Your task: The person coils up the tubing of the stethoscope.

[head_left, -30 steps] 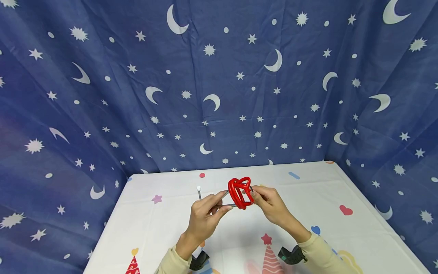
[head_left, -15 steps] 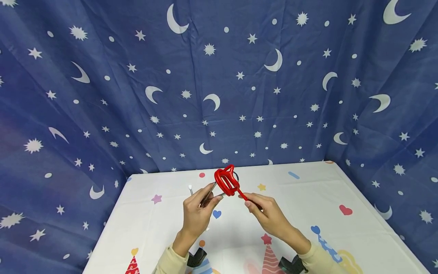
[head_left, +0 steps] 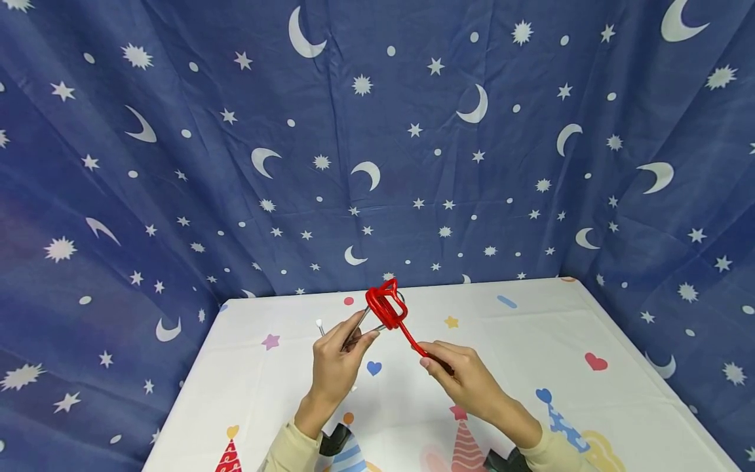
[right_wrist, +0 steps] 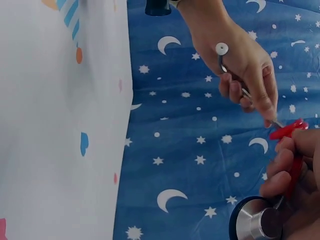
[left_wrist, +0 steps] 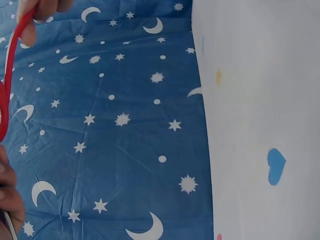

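Observation:
A stethoscope is held up over the table, its red tubing [head_left: 386,308] looped in a bundle around the metal ear tubes [head_left: 364,317]. My left hand [head_left: 331,367] grips these ear tubes below the bundle. One white ear tip [right_wrist: 222,48] pokes out behind that hand in the right wrist view. From the bundle a straight length of tubing [left_wrist: 10,65] runs to my right hand [head_left: 468,380], which pinches it. The round metal chest piece [right_wrist: 255,222] hangs at the right hand's fingers in the right wrist view. The head view hides the chest piece.
A white table cover [head_left: 236,367] printed with party hats, hearts and stars lies under both hands. Behind it hangs a blue curtain [head_left: 401,131] with moons and stars. A dark band [head_left: 336,439] sits at the left wrist.
My right hand has come away from the bundle, drawing out a length of red tubing. My left hand has shifted left with the ear tubes, and the bundle has moved left and up.

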Action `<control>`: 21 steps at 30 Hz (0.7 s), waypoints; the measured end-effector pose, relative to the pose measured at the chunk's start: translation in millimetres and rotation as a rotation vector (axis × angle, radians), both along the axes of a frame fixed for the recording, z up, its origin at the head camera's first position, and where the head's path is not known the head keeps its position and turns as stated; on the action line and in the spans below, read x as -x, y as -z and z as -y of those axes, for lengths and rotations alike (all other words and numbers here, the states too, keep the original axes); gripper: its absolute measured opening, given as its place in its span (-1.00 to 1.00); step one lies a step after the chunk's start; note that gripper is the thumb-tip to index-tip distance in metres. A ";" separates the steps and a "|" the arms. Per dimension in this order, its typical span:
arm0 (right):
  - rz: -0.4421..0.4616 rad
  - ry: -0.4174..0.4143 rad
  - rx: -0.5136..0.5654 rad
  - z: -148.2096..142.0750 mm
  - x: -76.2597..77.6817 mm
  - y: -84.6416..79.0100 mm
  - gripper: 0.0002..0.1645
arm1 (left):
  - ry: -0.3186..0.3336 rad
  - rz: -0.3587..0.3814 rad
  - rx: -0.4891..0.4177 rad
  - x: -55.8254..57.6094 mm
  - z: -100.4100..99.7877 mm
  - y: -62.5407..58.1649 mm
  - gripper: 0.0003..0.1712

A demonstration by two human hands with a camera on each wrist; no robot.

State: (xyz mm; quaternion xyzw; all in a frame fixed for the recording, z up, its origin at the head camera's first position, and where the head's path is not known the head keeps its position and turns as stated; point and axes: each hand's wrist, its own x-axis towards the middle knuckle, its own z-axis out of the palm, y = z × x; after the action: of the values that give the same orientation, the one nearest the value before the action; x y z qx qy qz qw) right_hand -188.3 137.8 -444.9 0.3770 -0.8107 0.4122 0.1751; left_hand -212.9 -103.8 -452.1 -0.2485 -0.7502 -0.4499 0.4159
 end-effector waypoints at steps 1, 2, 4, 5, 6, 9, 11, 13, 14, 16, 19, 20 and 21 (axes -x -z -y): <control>-0.004 0.000 -0.012 -0.1 -1.1 -0.1 -0.72 | -0.007 0.001 0.013 0.1 0.8 0.9 -0.55; -0.015 0.000 -0.020 -0.2 -2.0 -0.5 -0.72 | -0.013 0.001 0.027 0.2 1.6 1.6 -0.55; -0.039 0.001 -0.032 -0.2 -3.6 -1.7 -0.73 | -0.030 -0.002 0.053 0.0 3.2 2.5 -0.55; -0.047 0.003 -0.032 -0.3 -4.3 -2.3 -0.73 | -0.038 -0.005 0.066 -0.1 4.0 2.8 -0.55; -0.054 0.003 -0.029 -0.4 -4.9 -3.0 -0.73 | -0.046 -0.003 0.079 -0.2 4.9 3.1 -0.55; -0.061 -0.015 -0.019 -0.8 -6.6 -4.4 -0.72 | -0.069 -0.003 0.106 0.6 7.0 4.4 -0.55; -0.053 -0.028 -0.016 -1.3 -7.7 -4.5 -0.69 | -0.083 0.004 0.123 1.5 8.1 5.4 -0.56; -0.035 -0.037 -0.009 -1.8 -8.8 -4.0 -0.66 | -0.100 0.004 0.140 2.5 8.7 6.3 -0.56; -0.030 -0.038 -0.003 -1.9 -9.2 -3.7 -0.64 | -0.111 0.005 0.151 3.0 9.0 6.5 -0.56; -0.026 -0.043 0.011 -2.0 -9.7 -3.3 -0.59 | -0.135 0.010 0.174 4.3 9.4 7.0 -0.56; -0.033 -0.087 0.024 -1.3 -9.1 -2.9 -0.59 | -0.154 0.033 0.197 5.9 10.0 9.2 -0.56; -0.031 -0.108 0.023 -1.0 -8.8 -2.7 -0.60 | -0.158 0.047 0.203 6.3 10.2 10.3 -0.56; -0.027 -0.130 0.016 -0.8 -8.6 -2.9 -0.63 | -0.159 0.059 0.209 6.7 10.3 11.9 -0.56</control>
State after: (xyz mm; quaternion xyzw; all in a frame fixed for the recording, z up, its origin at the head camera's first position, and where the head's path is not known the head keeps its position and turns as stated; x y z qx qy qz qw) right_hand -179.7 138.6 -442.1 0.4329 -0.7787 0.4242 0.1618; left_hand -219.6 -114.2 -464.0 -0.2169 -0.8223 -0.3420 0.3998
